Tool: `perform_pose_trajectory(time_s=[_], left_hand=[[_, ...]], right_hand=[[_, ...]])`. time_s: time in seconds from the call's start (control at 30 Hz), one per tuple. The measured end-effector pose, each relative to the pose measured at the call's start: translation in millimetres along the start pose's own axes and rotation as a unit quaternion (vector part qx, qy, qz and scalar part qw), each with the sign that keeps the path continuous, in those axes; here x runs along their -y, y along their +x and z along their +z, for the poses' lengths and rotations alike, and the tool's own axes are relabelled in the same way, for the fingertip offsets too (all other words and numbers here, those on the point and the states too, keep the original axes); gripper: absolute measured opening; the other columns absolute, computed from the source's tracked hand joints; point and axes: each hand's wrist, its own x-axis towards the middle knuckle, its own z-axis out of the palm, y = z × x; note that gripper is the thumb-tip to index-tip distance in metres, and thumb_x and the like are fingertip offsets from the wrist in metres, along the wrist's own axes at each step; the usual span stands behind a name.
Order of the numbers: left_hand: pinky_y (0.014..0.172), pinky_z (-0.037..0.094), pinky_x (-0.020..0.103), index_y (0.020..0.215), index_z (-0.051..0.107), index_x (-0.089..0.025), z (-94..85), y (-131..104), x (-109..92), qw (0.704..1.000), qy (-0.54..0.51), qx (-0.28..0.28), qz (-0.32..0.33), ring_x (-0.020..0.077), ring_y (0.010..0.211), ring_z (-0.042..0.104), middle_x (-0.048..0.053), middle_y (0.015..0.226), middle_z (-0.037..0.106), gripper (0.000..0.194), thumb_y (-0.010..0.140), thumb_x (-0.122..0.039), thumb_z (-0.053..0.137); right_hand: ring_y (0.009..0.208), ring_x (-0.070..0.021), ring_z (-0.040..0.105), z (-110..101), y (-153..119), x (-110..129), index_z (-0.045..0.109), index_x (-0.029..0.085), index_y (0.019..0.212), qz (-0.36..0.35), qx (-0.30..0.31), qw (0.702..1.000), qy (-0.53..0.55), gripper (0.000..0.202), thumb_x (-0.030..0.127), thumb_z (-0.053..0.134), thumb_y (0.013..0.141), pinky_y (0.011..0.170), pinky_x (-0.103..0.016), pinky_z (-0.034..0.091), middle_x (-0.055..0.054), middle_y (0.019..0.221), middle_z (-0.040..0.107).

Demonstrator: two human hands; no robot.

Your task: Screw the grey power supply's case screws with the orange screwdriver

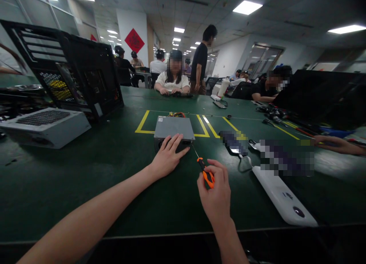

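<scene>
A grey computer power supply [174,127] lies on the green table, with bundled cables [177,114] at its far side. My left hand [168,157] rests flat against its near face and top edge, fingers stretched out and apart. In my right hand [215,189] is an orange and black screwdriver [206,171], held by its handle. The thin shaft points up and left, and its tip is at the power supply's near right corner. Whether the tip sits in a screw is too small to tell.
A second power supply [45,126] and an open black computer case [82,73] stand to the left. At right lie a white handheld device [284,197], cables and tools [274,113]. Yellow tape [141,123] marks the table [128,206]. A co-worker's hand [337,145] reaches in from the right.
</scene>
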Motion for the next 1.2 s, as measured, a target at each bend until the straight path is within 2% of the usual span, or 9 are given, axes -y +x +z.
perform_pose_trajectory(time_s=[0.17,0.3,0.4,0.57,0.73,0.83,0.9,1.07,1.2], left_hand=[[0.107,0.02,0.05,0.124,0.051,-0.027,0.7,0.5,-0.4,1.0,-0.001,-0.005,-0.004,0.0299,0.134,0.019,0.01,0.145,0.026,0.048,0.078,-0.012,0.052],[0.108,0.019,0.05,0.125,0.05,-0.027,1.4,0.7,-0.3,1.0,-0.002,-0.002,-0.002,0.0296,0.134,0.019,0.011,0.145,0.025,0.049,0.078,-0.012,0.053],[0.108,0.019,0.05,0.125,0.05,-0.026,1.1,0.8,-0.7,1.0,-0.005,-0.002,-0.005,0.0297,0.134,0.02,0.011,0.145,0.025,0.049,0.078,-0.012,0.053],[0.107,0.02,0.051,0.125,0.049,-0.027,0.3,0.9,-1.6,1.0,-0.007,-0.008,-0.006,0.0302,0.134,0.02,0.01,0.145,0.026,0.049,0.079,-0.012,0.051],[0.107,0.019,0.051,0.125,0.049,-0.026,0.5,1.9,-1.5,1.0,-0.001,-0.004,-0.008,0.0299,0.134,0.021,0.012,0.144,0.027,0.047,0.08,-0.014,0.051],[0.107,0.019,0.049,0.125,0.049,-0.026,0.7,2.6,-1.7,1.0,0.005,-0.002,-0.014,0.0294,0.133,0.022,0.014,0.142,0.028,0.045,0.081,-0.015,0.05],[0.107,0.018,0.049,0.126,0.049,-0.026,0.7,3.0,-1.9,1.0,0.004,-0.001,-0.016,0.0296,0.133,0.022,0.014,0.142,0.028,0.046,0.081,-0.016,0.05],[0.106,0.02,0.049,0.127,0.048,-0.027,0.8,4.0,-2.1,1.0,0.005,0.003,-0.016,0.0299,0.133,0.022,0.014,0.142,0.028,0.048,0.08,-0.016,0.051],[0.105,0.022,0.05,0.126,0.048,-0.027,1.6,4.9,-2.1,1.0,0.011,0.0,-0.02,0.0304,0.132,0.024,0.013,0.14,0.032,0.049,0.079,-0.016,0.052]], right_hand=[[0.092,-0.0187,0.056,-0.6,0.2,-0.7,0.046,0.02,0.101,0.025,0.014,0.999,0.034,0.016,0.029,0.041,0.089,0.075,-0.035,0.05,-0.008,0.099,0.053],[0.096,-0.0186,0.056,1.1,-0.3,-2.9,0.047,0.02,0.101,-0.024,0.004,1.0,0.015,0.015,0.02,0.045,0.086,0.08,-0.036,0.049,-0.008,0.104,0.056],[0.095,-0.0201,0.056,0.7,-0.5,-3.4,0.05,0.021,0.096,-0.046,0.024,0.998,-0.02,0.011,0.023,0.048,0.086,0.08,-0.039,0.048,-0.007,0.105,0.059],[0.101,-0.0189,0.056,-0.4,-1.1,-1.4,0.046,0.021,0.108,-0.009,0.014,1.0,0.007,0.02,0.022,0.039,0.089,0.082,-0.038,0.049,-0.009,0.109,0.056],[0.103,-0.0222,0.053,-0.6,-0.8,-0.9,0.048,0.02,0.098,-0.022,-0.021,0.999,-0.025,0.016,0.026,0.05,0.084,0.081,-0.04,0.05,-0.011,0.111,0.05],[0.094,-0.0197,0.056,-0.7,-0.4,-0.7,0.047,0.021,0.1,0.011,-0.013,1.0,-0.017,0.015,0.029,0.042,0.088,0.074,-0.036,0.051,-0.009,0.102,0.053],[0.092,-0.0187,0.057,-0.1,0.0,-0.6,0.046,0.02,0.104,0.013,-0.011,1.0,-0.013,0.017,0.025,0.037,0.09,0.073,-0.035,0.051,-0.008,0.1,0.054],[0.1,-0.0218,0.054,0.4,2.0,-1.7,0.048,0.02,0.099,-0.047,-0.036,0.998,-0.032,0.017,0.02,0.051,0.082,0.083,-0.041,0.049,-0.01,0.106,0.054],[0.096,-0.0198,0.056,-0.3,2.7,-2.2,0.048,0.02,0.099,-0.012,-0.022,1.0,-0.011,0.013,0.024,0.045,0.086,0.079,-0.038,0.05,-0.009,0.102,0.055]])
